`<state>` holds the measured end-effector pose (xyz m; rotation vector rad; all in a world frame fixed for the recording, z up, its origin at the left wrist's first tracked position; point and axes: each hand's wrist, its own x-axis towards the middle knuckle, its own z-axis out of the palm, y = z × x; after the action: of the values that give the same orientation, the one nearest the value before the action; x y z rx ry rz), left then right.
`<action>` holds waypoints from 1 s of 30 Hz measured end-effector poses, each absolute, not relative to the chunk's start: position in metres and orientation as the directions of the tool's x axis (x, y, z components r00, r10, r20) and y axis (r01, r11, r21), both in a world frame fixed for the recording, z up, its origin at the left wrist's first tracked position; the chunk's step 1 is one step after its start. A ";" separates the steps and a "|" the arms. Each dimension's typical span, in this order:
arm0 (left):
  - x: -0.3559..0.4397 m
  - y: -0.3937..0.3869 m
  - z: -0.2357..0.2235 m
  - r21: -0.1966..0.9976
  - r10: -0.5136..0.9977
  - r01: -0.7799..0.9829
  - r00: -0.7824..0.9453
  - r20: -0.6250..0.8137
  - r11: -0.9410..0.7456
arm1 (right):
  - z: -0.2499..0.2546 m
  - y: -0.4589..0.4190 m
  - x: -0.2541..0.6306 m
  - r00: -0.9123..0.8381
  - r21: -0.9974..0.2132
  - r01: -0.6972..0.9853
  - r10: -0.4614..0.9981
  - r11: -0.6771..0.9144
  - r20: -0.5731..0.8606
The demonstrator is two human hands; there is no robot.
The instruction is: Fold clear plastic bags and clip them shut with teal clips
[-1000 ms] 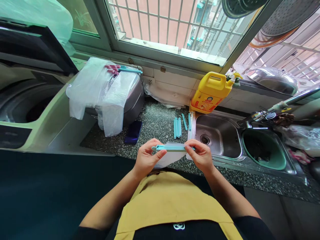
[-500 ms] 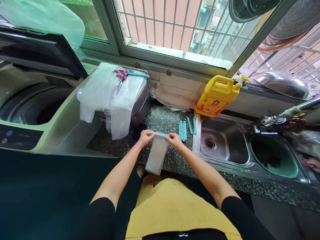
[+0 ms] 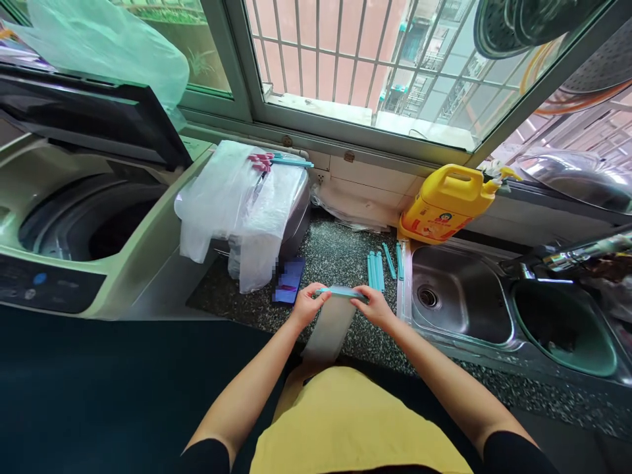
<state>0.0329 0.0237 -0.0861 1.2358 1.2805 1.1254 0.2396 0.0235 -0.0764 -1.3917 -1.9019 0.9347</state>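
Observation:
A light-blue bag-sealing clip [image 3: 340,291] lies across the top edge of a translucent plastic bag [image 3: 330,330], which hangs down past the counter's front edge. My left hand [image 3: 307,307] pinches the clip's left end between thumb and fingers. At the right end, my right hand [image 3: 375,307] has its fingers closed on the same clip. More light-blue clips [image 3: 376,271] lie on the speckled counter, just beyond my right hand. A dark blue packet [image 3: 289,282] rests beside my left hand, partly blurred out.
Translucent bags [image 3: 266,220] drape over a dark box at left, with pink and blue clips on top. An open washing machine [image 3: 93,276] stands further left. To the right are a yellow jug [image 3: 444,204], a steel sink [image 3: 459,289] and a green basin [image 3: 567,349].
The view has shifted, so the counter and things on it appear lower and further right. Both hands keep hold of the clip at the bag's top edge.

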 end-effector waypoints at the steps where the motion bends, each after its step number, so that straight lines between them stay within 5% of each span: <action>1: 0.032 0.018 -0.080 0.997 0.999 0.068 0.008 -0.038 0.037 | -0.070 0.019 0.240 -0.309 -0.787 0.542 0.941 0.294 0.138; 5: 0.017 0.007 -0.050 0.999 0.999 0.001 -0.018 0.032 -0.032 | -0.036 0.013 0.229 -0.440 -0.636 0.514 0.814 0.575 0.380; 11: -0.007 0.005 -0.017 0.992 0.990 -0.115 0.134 -0.041 0.057 | 0.018 0.031 0.201 -0.411 -0.564 0.460 0.727 0.686 0.549; 22: -0.013 -0.014 -0.017 0.959 0.933 -0.068 0.256 -0.251 0.276 | 0.058 0.053 0.185 -0.364 -0.552 0.454 0.711 0.699 0.602; 30: -0.013 -0.037 -0.061 0.925 0.872 -0.006 0.336 -0.355 0.379 | 0.099 0.089 0.206 -0.271 -0.626 0.477 0.781 0.617 0.563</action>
<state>-0.0126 -0.0373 -0.0610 1.0193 1.0712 0.7257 0.2057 0.0889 0.0991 -0.9986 -1.9270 0.4184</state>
